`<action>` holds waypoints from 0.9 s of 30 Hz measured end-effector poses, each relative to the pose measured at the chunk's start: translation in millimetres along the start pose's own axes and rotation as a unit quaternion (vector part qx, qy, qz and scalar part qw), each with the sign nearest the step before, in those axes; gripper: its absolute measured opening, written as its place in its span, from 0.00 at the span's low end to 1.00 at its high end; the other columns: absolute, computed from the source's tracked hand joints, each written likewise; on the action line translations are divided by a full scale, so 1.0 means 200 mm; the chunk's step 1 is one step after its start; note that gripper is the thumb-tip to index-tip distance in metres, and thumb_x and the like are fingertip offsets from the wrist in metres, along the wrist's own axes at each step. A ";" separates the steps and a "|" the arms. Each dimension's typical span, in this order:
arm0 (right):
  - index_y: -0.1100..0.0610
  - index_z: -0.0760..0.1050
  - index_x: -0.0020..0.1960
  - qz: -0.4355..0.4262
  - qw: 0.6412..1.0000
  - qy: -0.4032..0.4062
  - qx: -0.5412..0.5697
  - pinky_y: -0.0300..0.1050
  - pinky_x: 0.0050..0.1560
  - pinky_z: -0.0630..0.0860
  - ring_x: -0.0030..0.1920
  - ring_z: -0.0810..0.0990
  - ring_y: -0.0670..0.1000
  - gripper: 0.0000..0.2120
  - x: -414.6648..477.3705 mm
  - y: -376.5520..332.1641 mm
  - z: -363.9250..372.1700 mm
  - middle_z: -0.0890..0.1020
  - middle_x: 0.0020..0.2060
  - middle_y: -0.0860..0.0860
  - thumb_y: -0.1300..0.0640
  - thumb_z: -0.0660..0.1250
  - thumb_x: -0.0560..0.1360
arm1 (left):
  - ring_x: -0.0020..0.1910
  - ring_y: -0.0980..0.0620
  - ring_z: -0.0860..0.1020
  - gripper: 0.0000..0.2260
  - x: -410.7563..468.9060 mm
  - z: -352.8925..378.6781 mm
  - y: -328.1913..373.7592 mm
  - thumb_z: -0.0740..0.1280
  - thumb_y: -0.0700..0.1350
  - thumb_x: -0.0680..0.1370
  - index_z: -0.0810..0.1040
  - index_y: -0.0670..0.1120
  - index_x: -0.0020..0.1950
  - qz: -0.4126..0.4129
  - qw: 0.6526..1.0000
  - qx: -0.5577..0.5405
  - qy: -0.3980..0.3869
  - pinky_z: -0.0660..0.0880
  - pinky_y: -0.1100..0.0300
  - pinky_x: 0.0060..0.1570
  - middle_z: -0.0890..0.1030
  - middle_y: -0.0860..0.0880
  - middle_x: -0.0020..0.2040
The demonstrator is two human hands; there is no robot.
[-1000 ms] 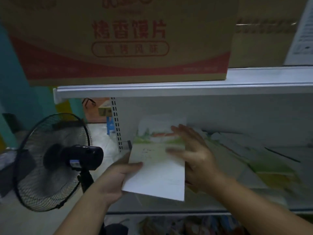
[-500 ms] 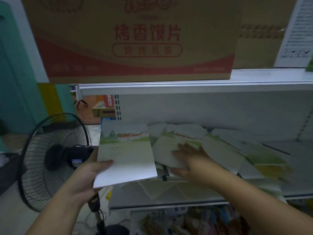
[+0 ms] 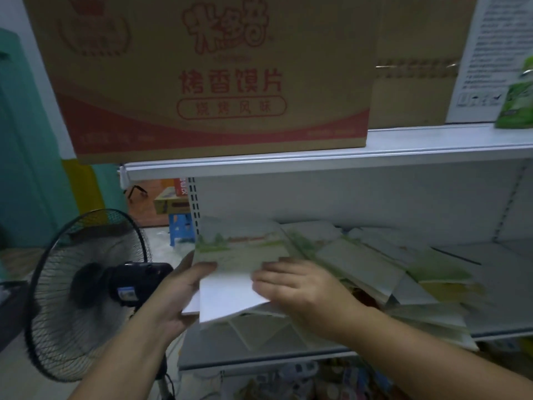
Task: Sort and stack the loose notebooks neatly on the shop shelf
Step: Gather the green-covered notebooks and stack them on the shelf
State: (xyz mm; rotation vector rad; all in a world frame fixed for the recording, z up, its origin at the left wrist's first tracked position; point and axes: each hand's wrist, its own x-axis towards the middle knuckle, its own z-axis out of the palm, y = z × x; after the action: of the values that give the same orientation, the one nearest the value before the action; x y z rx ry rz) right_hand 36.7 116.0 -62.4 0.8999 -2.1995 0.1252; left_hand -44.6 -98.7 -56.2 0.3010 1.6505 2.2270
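Observation:
My left hand [image 3: 176, 295] grips the left edge of a small stack of thin notebooks [image 3: 236, 255] with green landscape covers, held above the left end of the white shelf [image 3: 259, 357]. My right hand [image 3: 302, 287] lies on the top notebook of that stack, fingers curled over its right side, laying it onto the one below. To the right, several loose notebooks [image 3: 363, 261] of the same kind lie scattered and overlapping across the shelf.
A large cardboard box [image 3: 207, 76] sits on the upper shelf [image 3: 432, 142], close overhead. A black standing fan [image 3: 86, 293] stands left of the shelf end. Goods fill the shelf below [image 3: 302, 379]. A green packet [image 3: 516, 96] is at the upper right.
My right hand has drawn a notebook from the loose pile leftward and brought it onto the notebook in my left hand. The view has shifted right and closer.

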 end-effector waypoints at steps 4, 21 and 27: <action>0.41 0.49 0.75 0.293 0.927 -0.225 0.060 0.43 0.74 0.43 0.75 0.41 0.44 0.42 -0.13 0.13 -0.12 0.42 0.73 0.40 0.25 0.51 0.66 | 0.46 0.42 0.80 0.18 0.02 0.02 -0.01 0.58 0.35 0.77 0.73 0.52 0.62 0.027 1.000 -0.008 0.010 0.78 0.54 0.35 0.82 0.44 0.50; 0.62 0.76 0.54 0.481 0.858 0.084 -0.159 0.47 0.34 0.68 0.40 0.81 0.62 0.14 -0.46 0.30 -0.46 0.82 0.42 0.60 0.57 0.54 0.78 | 0.48 0.42 0.81 0.12 0.04 0.31 0.01 0.60 0.38 0.79 0.77 0.53 0.55 -0.003 0.998 0.034 -0.061 0.76 0.51 0.45 0.84 0.47 0.48; 0.58 0.79 0.59 0.140 0.982 -0.029 -0.127 0.43 0.53 0.80 0.55 0.82 0.50 0.16 -0.52 0.17 -0.59 0.82 0.57 0.51 0.63 0.64 0.72 | 0.29 0.46 0.82 0.09 0.00 0.69 -0.09 0.63 0.40 0.78 0.81 0.39 0.44 -0.033 0.995 0.079 -0.056 0.75 0.55 0.37 0.84 0.43 0.33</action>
State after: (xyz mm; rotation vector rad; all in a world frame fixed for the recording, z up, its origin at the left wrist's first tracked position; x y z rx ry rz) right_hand 135.2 241.5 -41.8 0.4571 -2.3223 -0.0487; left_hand 9.5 27.1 -31.7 0.3987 1.7526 1.9988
